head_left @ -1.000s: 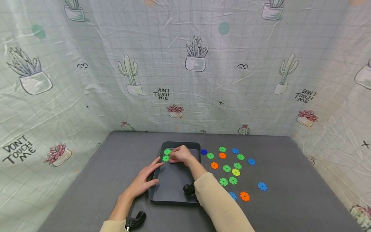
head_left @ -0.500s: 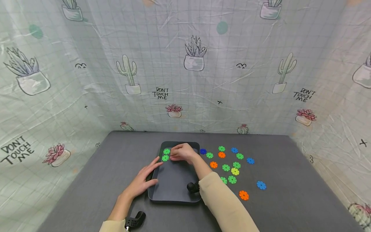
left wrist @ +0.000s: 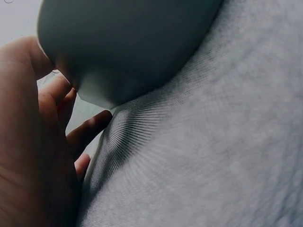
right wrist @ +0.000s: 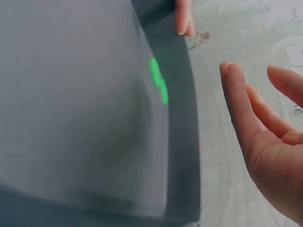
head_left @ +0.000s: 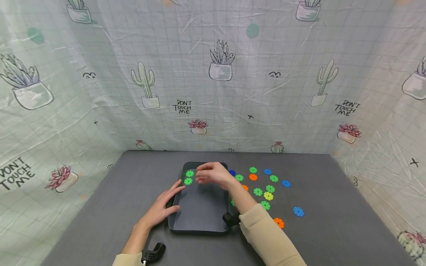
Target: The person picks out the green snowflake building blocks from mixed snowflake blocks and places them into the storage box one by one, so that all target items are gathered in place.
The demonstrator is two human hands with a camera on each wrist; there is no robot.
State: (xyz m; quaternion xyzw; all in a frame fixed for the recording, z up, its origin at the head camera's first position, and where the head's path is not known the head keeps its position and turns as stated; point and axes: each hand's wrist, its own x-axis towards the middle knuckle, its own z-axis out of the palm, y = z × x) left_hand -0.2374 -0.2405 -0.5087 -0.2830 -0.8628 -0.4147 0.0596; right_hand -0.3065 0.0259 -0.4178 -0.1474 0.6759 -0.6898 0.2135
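Note:
Two green notched discs (head_left: 189,177) lie one behind the other in the far left corner of a dark grey tray (head_left: 199,225). My left hand (head_left: 163,207) rests along the tray's left side, fingers spread, fingertips at the rim; in the left wrist view the thumb and fingers touch the tray wall (left wrist: 128,47). Above the far part of the tray hovers my right hand (head_left: 213,174), just right of the green discs. In the right wrist view its fingers (right wrist: 239,94) are nearly straight, thumb apart, with nothing between them.
Right of the tray, loose notched discs are scattered on the grey table (head_left: 332,229): green ones (head_left: 257,191), orange ones (head_left: 279,222), blue ones (head_left: 298,211) and a yellow one (head_left: 268,196). A patterned curtain (head_left: 253,92) hangs behind the table. My right forearm overlaps some discs.
My right hand has lifted away from the green discs and shifted slightly right, its fingers loosening. Both green discs stay in the tray corner. The left hand keeps its place at the rim.

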